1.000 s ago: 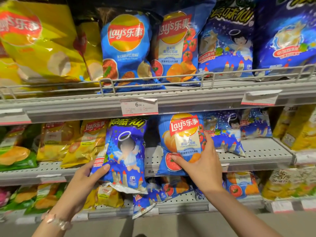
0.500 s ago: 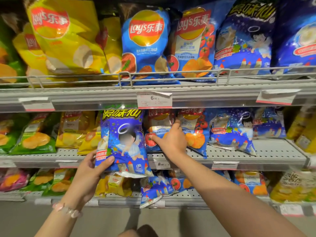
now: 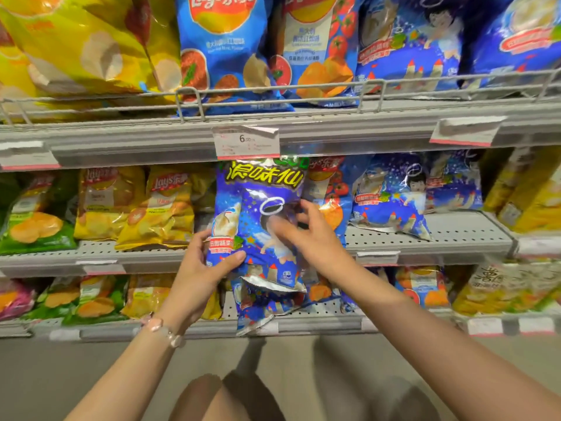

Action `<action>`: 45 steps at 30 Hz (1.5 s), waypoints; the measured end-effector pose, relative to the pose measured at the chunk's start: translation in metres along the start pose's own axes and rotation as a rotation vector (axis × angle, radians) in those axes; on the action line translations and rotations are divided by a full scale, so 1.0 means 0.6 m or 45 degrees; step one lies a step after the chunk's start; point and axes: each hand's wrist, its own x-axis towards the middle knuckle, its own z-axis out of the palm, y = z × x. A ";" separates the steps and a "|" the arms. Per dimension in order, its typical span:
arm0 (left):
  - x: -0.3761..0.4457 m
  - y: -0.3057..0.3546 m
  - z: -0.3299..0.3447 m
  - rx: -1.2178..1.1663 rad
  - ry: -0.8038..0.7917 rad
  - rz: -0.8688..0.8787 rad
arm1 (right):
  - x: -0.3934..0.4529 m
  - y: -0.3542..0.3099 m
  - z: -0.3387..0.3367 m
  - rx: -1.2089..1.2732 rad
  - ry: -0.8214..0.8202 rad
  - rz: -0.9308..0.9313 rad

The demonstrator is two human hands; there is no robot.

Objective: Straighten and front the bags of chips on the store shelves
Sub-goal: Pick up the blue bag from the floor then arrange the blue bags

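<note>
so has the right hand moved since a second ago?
Yes. The right hand left the tomato Lay's bag on the middle shelf and came left onto the dark blue bag, below the 6.50 price tag.
</note>
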 end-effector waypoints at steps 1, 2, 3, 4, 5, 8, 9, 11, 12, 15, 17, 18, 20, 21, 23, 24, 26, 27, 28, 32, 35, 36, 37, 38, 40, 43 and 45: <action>-0.001 -0.005 0.016 0.026 -0.037 0.010 | -0.013 0.001 -0.009 0.015 -0.002 -0.005; -0.003 -0.010 0.032 0.047 -0.075 0.006 | -0.023 0.004 -0.020 0.014 0.027 -0.018; -0.004 -0.015 0.047 0.069 -0.119 -0.005 | -0.032 0.009 -0.032 -0.011 0.080 -0.014; -0.005 -0.018 0.061 0.093 -0.165 -0.020 | -0.040 0.011 -0.047 -0.039 0.137 0.004; -0.005 -0.021 0.074 0.128 -0.216 -0.035 | -0.047 0.014 -0.062 -0.070 0.176 0.032; -0.001 -0.023 0.112 0.339 -0.402 0.000 | -0.060 0.029 -0.118 -0.053 0.262 0.041; 0.001 -0.022 0.123 0.413 -0.473 0.036 | -0.064 0.034 -0.140 -0.032 0.302 0.054; 0.006 -0.019 0.146 0.566 -0.591 0.137 | -0.070 0.039 -0.189 0.017 0.384 0.080; 0.008 -0.017 0.158 0.680 -0.623 0.217 | -0.074 0.043 -0.216 0.044 0.420 0.085; 0.021 -0.017 0.201 1.133 -0.649 0.636 | -0.081 0.056 -0.298 0.073 0.533 0.144; 0.038 -0.025 0.232 1.492 -0.586 0.831 | -0.080 0.065 -0.351 0.060 0.606 0.141; 0.045 -0.030 0.248 1.677 -0.531 0.849 | -0.077 0.067 -0.376 0.045 0.648 0.136; 0.064 -0.044 0.273 1.957 -0.451 0.807 | -0.072 0.072 -0.424 0.009 0.723 0.131; 0.073 -0.051 0.283 2.047 -0.426 0.772 | -0.069 0.074 -0.446 0.009 0.743 0.121; 0.088 -0.063 0.297 2.151 -0.385 0.700 | -0.059 0.077 -0.482 0.026 0.753 0.093; 0.094 -0.067 0.303 2.175 -0.367 0.668 | -0.053 0.078 -0.496 0.019 0.750 0.076; 0.104 -0.074 0.309 2.190 -0.349 0.612 | -0.038 0.082 -0.516 -0.010 0.719 0.031; 0.108 -0.078 0.311 2.198 -0.342 0.599 | -0.029 0.084 -0.522 -0.039 0.704 0.009; 0.110 -0.080 0.313 2.215 -0.331 0.591 | -0.020 0.088 -0.528 -0.080 0.699 -0.007; 0.115 -0.082 0.320 2.320 -0.285 0.585 | 0.013 0.116 -0.547 -0.193 0.720 0.024; 0.114 -0.085 0.325 2.379 -0.257 0.582 | 0.028 0.134 -0.552 -0.217 0.686 0.133; 0.114 -0.086 0.326 2.376 -0.255 0.579 | 0.030 0.136 -0.554 -0.205 0.679 0.159; 0.115 -0.086 0.327 2.371 -0.254 0.575 | 0.033 0.135 -0.554 -0.203 0.673 0.177; 0.115 -0.085 0.328 2.376 -0.250 0.568 | 0.034 0.133 -0.554 -0.216 0.661 0.193; 0.114 -0.086 0.330 2.405 -0.235 0.569 | 0.036 0.132 -0.553 -0.222 0.644 0.218; 0.111 -0.091 0.330 2.420 -0.212 0.589 | 0.037 0.130 -0.547 -0.210 0.634 0.251; 0.108 -0.089 0.330 2.436 -0.207 0.605 | 0.035 0.131 -0.540 -0.239 0.684 0.244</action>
